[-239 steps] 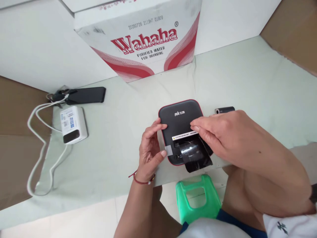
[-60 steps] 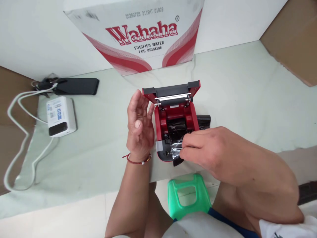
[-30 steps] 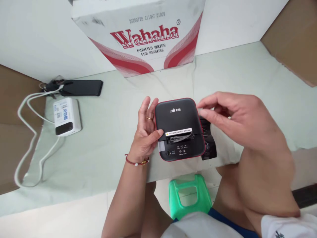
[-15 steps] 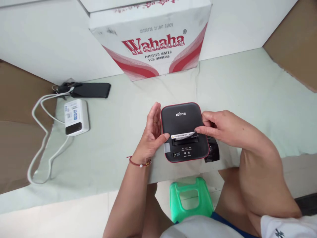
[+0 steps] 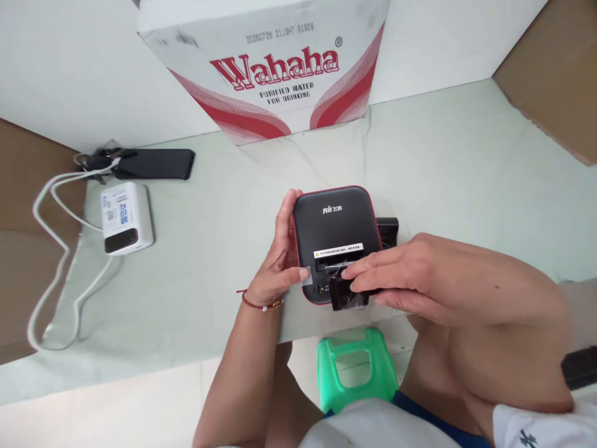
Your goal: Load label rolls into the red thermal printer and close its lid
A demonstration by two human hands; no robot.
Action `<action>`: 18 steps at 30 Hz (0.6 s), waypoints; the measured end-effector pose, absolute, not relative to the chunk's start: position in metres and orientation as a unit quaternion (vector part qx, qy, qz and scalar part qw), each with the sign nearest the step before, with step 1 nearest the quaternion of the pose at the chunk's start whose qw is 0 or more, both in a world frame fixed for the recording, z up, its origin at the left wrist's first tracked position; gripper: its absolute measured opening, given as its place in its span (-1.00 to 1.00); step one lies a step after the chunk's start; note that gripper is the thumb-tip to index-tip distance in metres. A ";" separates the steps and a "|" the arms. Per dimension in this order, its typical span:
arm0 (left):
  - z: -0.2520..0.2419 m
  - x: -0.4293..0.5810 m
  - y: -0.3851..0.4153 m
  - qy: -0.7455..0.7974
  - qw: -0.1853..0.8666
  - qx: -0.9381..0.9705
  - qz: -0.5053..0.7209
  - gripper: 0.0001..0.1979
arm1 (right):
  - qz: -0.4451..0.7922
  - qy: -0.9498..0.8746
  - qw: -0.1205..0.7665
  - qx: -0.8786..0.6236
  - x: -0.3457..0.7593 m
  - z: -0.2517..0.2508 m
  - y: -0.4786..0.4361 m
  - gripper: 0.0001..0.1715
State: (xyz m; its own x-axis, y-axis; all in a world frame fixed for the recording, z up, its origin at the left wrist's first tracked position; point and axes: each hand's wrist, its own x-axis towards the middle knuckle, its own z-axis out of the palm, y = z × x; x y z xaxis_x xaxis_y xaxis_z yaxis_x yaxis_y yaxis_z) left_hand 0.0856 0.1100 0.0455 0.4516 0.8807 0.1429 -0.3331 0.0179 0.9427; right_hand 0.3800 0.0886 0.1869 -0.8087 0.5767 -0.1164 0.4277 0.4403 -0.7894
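Observation:
A small black label printer (image 5: 333, 227) with a red rim lies lid-down-shut on the pale green cloth (image 5: 209, 249) near the table's front edge. My left hand (image 5: 280, 261) is wrapped round its left side, thumb on the front corner. My right hand (image 5: 401, 277) pinches a strip of shiny black film (image 5: 345, 297) that sticks out of the printer's front slot. A black piece (image 5: 388, 225) shows just behind the printer's right side.
A Wahaha cardboard box (image 5: 275, 68) stands at the back. At the left lie a white power bank (image 5: 124, 218) with a white cable (image 5: 51, 249), a black phone (image 5: 156, 164) and keys. A green plastic stool (image 5: 357, 367) sits below the table edge. Brown cardboard borders both sides.
The printer's lid, open two seconds ago, is now closed. My right hand has come down from the lid's right edge to the front slot and taken hold of the black film.

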 end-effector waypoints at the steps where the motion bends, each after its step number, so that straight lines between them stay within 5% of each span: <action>1: 0.045 0.084 0.111 0.260 0.658 0.541 0.456 0.23 | 0.439 -0.845 0.077 -0.294 0.383 0.185 0.087 -0.60; 6: 0.046 0.077 0.109 0.267 0.660 0.549 0.438 0.27 | 0.433 -0.849 0.093 -0.288 0.392 0.174 0.083 -0.56; 13: 0.037 0.069 0.101 0.288 0.661 0.542 0.431 0.27 | 0.338 -0.882 0.059 -0.323 0.382 0.181 0.081 -0.23; 18: 0.031 0.071 0.101 0.288 0.655 0.552 0.429 0.26 | 0.310 -0.889 0.082 -0.326 0.371 0.180 0.081 -0.35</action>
State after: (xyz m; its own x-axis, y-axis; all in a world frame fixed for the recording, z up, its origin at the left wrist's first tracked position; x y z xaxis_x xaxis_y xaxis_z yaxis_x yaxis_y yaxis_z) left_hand 0.0710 0.1011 0.0306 0.4669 0.8791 0.0956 -0.2439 0.0242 0.9695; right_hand 0.3707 0.0808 0.1803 -0.7744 0.6302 -0.0568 0.5288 0.5953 -0.6050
